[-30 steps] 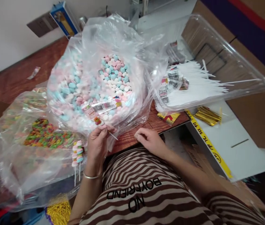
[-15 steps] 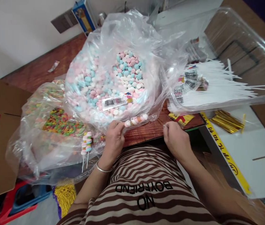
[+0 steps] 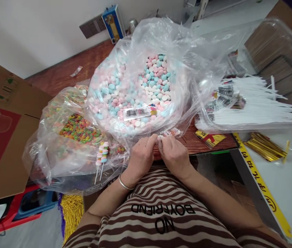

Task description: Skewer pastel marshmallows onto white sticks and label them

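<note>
My left hand (image 3: 142, 155) is closed, its thumb and finger pinching the lower end of a candy skewer (image 3: 171, 133), whose stick is hidden by the fingers. Clear wrapping with red print seems to cover the candy, but blur hides the details. Pressed close beside it, my right hand (image 3: 174, 155) is also closed, fingertips at the same end; what it pinches is hidden. Two marshmallow-like candy skewers (image 3: 101, 156) with white sticks lie to the left on plastic. Just beyond my hands is a big clear bag of pink, blue and white candies (image 3: 156, 79), a printed wrapper (image 3: 139, 112) on it.
A bag of colourful ring candies (image 3: 81, 129) lies left. At right, a clear plastic bin (image 3: 239, 128) holds white sticks (image 3: 259, 103) and wrappers. Gold twist ties (image 3: 266, 146) and a yellow packet (image 3: 210, 138) lie near the table edge. A cardboard box (image 3: 3, 137) stands far left.
My right hand has moved left to meet my left hand at the skewer's lower end. The skewer has shifted right in view, and the camera's view has turned slightly.
</note>
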The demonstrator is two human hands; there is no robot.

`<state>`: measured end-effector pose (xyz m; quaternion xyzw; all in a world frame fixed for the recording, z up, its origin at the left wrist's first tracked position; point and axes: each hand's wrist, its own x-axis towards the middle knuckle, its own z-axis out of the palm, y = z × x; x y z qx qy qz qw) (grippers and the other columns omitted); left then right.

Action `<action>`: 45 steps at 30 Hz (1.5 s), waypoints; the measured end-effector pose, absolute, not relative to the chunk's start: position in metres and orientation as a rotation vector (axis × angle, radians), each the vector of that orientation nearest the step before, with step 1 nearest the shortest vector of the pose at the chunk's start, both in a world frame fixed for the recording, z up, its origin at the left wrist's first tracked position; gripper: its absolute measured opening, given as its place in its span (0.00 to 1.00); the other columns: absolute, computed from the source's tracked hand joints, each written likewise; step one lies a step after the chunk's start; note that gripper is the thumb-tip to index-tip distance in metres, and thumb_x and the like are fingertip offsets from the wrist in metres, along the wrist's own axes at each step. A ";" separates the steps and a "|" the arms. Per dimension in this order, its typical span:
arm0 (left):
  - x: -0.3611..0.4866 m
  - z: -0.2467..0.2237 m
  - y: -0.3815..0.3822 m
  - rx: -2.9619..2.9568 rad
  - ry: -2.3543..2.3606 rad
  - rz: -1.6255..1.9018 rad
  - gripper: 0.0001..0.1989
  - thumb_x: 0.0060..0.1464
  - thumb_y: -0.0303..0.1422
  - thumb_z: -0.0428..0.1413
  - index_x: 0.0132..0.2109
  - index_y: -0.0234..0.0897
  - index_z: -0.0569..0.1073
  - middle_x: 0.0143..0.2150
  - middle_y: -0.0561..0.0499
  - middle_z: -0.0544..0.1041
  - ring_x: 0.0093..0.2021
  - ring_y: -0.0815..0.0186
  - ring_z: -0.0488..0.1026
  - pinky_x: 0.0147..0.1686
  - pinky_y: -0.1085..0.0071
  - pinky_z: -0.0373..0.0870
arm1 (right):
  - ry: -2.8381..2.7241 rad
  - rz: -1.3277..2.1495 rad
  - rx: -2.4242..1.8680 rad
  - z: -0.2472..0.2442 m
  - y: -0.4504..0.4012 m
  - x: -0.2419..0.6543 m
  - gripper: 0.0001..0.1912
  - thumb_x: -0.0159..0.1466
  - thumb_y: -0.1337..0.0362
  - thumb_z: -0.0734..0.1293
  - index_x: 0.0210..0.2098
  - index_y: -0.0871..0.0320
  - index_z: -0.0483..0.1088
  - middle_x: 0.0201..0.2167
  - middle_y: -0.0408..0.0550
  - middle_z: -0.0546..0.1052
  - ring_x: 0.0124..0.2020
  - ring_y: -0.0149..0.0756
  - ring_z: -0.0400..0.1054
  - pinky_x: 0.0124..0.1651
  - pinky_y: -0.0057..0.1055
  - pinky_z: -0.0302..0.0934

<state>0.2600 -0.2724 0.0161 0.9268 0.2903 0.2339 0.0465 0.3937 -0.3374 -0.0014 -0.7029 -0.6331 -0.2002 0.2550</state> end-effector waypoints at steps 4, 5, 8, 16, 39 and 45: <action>0.259 0.012 -0.272 2.765 0.931 0.774 0.14 0.68 0.26 0.47 0.56 0.37 0.73 0.33 0.49 0.75 0.34 0.64 0.72 0.34 0.70 0.67 | -1.729 -0.496 -1.884 -0.002 -0.343 0.390 0.14 0.73 0.69 0.60 0.30 0.54 0.63 0.25 0.46 0.68 0.26 0.37 0.59 0.33 0.35 0.52; 0.259 0.011 -0.272 2.733 0.942 0.795 0.14 0.68 0.27 0.47 0.55 0.37 0.73 0.33 0.48 0.75 0.34 0.64 0.72 0.34 0.71 0.67 | -1.729 -0.470 -1.882 -0.002 -0.343 0.389 0.14 0.74 0.68 0.59 0.30 0.54 0.63 0.25 0.46 0.69 0.26 0.37 0.60 0.33 0.35 0.52; 0.259 0.012 -0.272 2.633 0.969 0.817 0.16 0.68 0.28 0.47 0.58 0.36 0.73 0.36 0.46 0.77 0.36 0.63 0.74 0.38 0.70 0.69 | -1.734 -0.388 -1.855 -0.004 -0.342 0.387 0.15 0.74 0.68 0.57 0.31 0.54 0.64 0.25 0.46 0.69 0.27 0.37 0.61 0.33 0.36 0.52; 0.260 0.016 -0.271 2.284 1.009 0.917 0.12 0.66 0.28 0.52 0.48 0.36 0.80 0.36 0.46 0.79 0.37 0.66 0.74 0.40 0.70 0.70 | -1.676 -0.269 -1.781 -0.005 -0.340 0.383 0.13 0.73 0.69 0.58 0.31 0.54 0.65 0.25 0.46 0.71 0.28 0.37 0.64 0.32 0.35 0.53; 0.265 -0.001 -0.265 2.245 0.976 0.855 0.13 0.66 0.32 0.48 0.50 0.35 0.75 0.41 0.43 0.80 0.42 0.61 0.76 0.43 0.66 0.71 | -1.422 0.257 -1.605 -0.009 -0.325 0.399 0.08 0.69 0.66 0.60 0.33 0.54 0.64 0.29 0.46 0.75 0.32 0.38 0.70 0.36 0.32 0.60; 0.273 0.009 -0.266 1.834 1.118 0.861 0.10 0.67 0.35 0.50 0.41 0.38 0.73 0.32 0.51 0.76 0.33 0.67 0.71 0.37 0.71 0.66 | -1.272 0.470 -1.485 -0.006 -0.319 0.395 0.07 0.70 0.64 0.62 0.35 0.54 0.67 0.30 0.43 0.76 0.31 0.35 0.70 0.35 0.30 0.63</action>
